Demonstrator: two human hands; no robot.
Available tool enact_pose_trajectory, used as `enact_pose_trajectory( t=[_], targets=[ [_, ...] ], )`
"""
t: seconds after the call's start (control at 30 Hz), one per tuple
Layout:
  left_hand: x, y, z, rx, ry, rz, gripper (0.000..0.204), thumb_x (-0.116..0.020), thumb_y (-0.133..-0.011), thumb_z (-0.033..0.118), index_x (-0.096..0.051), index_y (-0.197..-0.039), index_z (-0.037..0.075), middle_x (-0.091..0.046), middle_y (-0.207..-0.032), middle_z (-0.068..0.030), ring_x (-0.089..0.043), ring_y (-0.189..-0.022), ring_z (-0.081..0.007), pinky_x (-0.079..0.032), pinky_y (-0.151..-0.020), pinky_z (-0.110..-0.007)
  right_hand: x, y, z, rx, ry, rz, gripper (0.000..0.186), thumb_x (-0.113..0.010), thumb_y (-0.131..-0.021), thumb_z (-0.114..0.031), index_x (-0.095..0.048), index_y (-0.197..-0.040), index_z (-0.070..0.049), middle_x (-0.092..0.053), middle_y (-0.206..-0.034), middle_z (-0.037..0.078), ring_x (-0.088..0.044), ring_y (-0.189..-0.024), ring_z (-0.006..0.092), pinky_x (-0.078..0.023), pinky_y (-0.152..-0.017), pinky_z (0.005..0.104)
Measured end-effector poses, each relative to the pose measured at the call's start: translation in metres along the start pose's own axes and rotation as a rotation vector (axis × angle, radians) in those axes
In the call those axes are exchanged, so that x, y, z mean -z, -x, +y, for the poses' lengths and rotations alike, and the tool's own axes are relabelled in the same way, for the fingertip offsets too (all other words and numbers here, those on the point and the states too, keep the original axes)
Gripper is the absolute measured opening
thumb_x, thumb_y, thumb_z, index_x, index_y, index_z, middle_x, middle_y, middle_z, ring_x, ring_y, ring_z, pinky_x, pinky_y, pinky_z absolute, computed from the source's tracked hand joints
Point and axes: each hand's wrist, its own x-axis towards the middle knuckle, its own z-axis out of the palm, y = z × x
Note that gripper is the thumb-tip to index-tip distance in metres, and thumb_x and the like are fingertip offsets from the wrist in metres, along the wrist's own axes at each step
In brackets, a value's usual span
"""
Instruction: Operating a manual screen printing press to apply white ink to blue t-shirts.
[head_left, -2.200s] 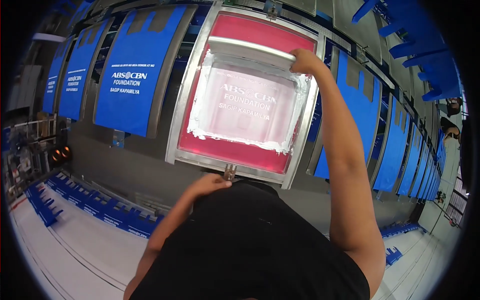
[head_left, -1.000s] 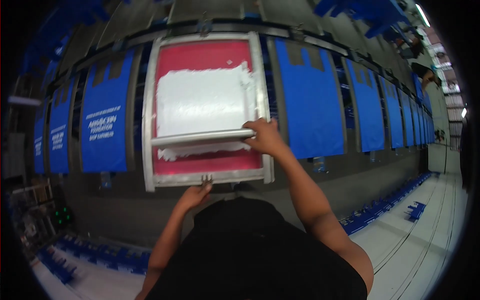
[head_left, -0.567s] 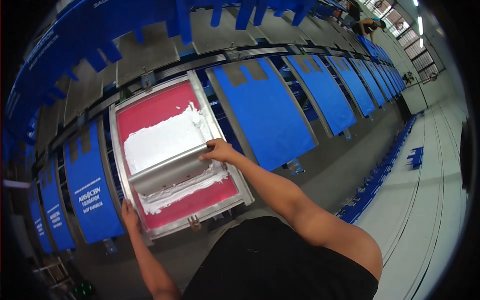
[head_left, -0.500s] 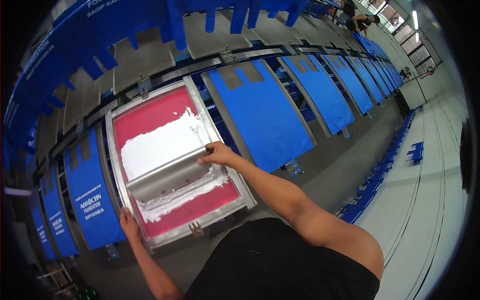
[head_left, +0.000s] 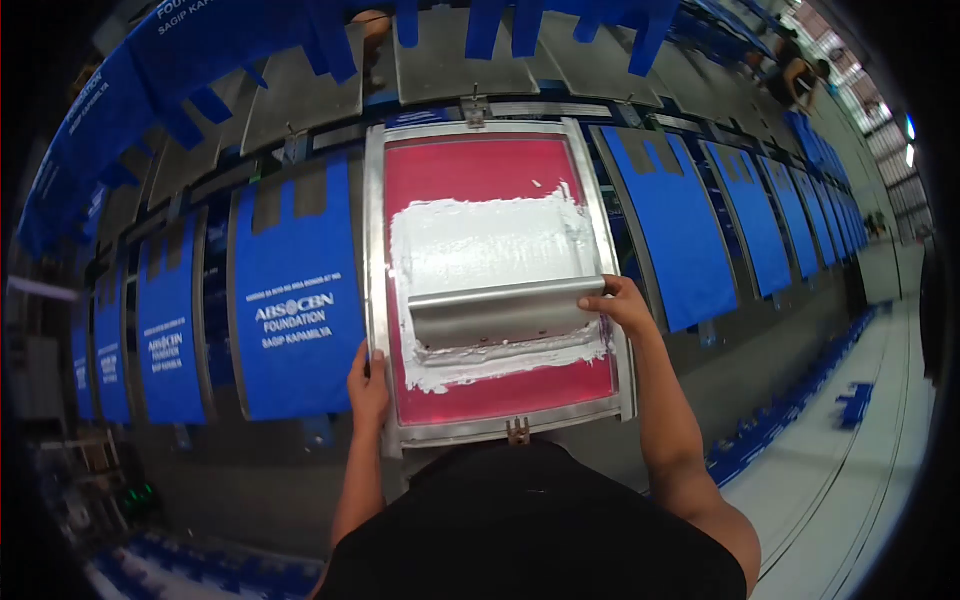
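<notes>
A metal screen-printing frame (head_left: 377,230) with pink mesh (head_left: 480,165) lies before me, over one of the boards. White ink (head_left: 480,240) covers the middle of the mesh, with a ragged ridge near its lower part. A wide grey metal squeegee (head_left: 505,312) rests across the ink. My right hand (head_left: 618,303) grips the squeegee's right end, thumb on its near face, close to the frame's right rail. Down at the frame's left rail, my left hand (head_left: 369,385) has its fingers closed round the edge. What lies beneath the mesh is hidden.
Left of the frame are blue bags (head_left: 297,290) with white print on boards; on the right, plain blue bags (head_left: 672,230) lie in a row. More blue bags (head_left: 130,130) hang along the upper left. A person (head_left: 797,82) bends over the far right end. Another person's arm (head_left: 374,40) shows at the top.
My view has turned, and the frame now sits upright and farther right in it, with both hands along. The squeegee remains across the ink in my right hand.
</notes>
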Motion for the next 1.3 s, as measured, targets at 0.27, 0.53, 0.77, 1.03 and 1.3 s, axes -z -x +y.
enact_pose_trajectory(
  t=[0.27, 0.53, 0.77, 1.03, 1.3],
  targets=[
    [-0.049, 0.017, 0.002, -0.026, -0.019, 0.071, 0.047, -0.057, -0.097, 0.025, -0.050, -0.132, -0.005, -0.061, -0.122, -0.0170, -0.057, -0.109, -0.0177, -0.044, -0.094, -0.028, 0.049, -0.038, 0.023, 0.020, 0.044, -0.128, 0.041, -0.084, -0.066, -0.016, -0.070, -0.101, 0.001, -0.070, -0.090, 0.011, -0.064, -0.082, 0.0170, -0.049, -0.077, 0.0305],
    [-0.045, 0.009, 0.006, 0.008, -0.179, 0.114, 0.048, -0.057, -0.096, 0.028, -0.050, -0.133, -0.002, -0.061, -0.124, -0.0160, -0.056, -0.113, -0.0202, -0.043, -0.096, -0.030, 0.048, -0.064, 0.036, -0.044, 0.112, -0.132, 0.049, -0.084, -0.067, -0.019, -0.068, -0.110, -0.001, -0.071, -0.097, 0.009, -0.066, -0.085, 0.0176, -0.051, -0.077, 0.0308],
    [-0.023, -0.029, 0.014, -0.019, -0.031, 0.113, 0.051, -0.057, -0.096, 0.033, -0.051, -0.133, -0.001, -0.061, -0.123, -0.0152, -0.057, -0.110, -0.0188, -0.043, -0.094, -0.029, 0.020, -0.074, 0.001, 0.060, 0.104, -0.130, 0.048, -0.085, -0.070, -0.019, -0.066, -0.109, 0.002, -0.068, -0.097, 0.011, -0.063, -0.093, 0.0184, -0.047, -0.087, 0.0303],
    [-0.027, -0.029, 0.027, -0.013, -0.024, 0.092, 0.052, -0.057, -0.096, 0.034, -0.051, -0.134, -0.001, -0.061, -0.123, -0.0159, -0.056, -0.110, -0.0174, -0.043, -0.093, -0.028, 0.025, -0.064, -0.006, 0.069, 0.081, -0.098, 0.047, -0.084, -0.070, -0.018, -0.067, -0.109, 0.002, -0.068, -0.097, 0.009, -0.062, -0.092, 0.0171, -0.047, -0.087, 0.0298],
    [-0.009, -0.015, 0.061, -0.285, -0.831, 0.259, 0.056, -0.066, -0.088, 0.037, -0.054, -0.131, 0.002, -0.059, -0.118, -0.0189, -0.054, -0.109, -0.0355, -0.040, -0.098, -0.044, 0.040, -0.030, -0.048, 0.279, 0.491, -0.236, 0.040, -0.082, -0.065, -0.018, -0.069, -0.100, -0.003, -0.071, -0.094, 0.011, -0.066, -0.085, 0.0155, -0.051, -0.078, 0.0302]
  ],
)
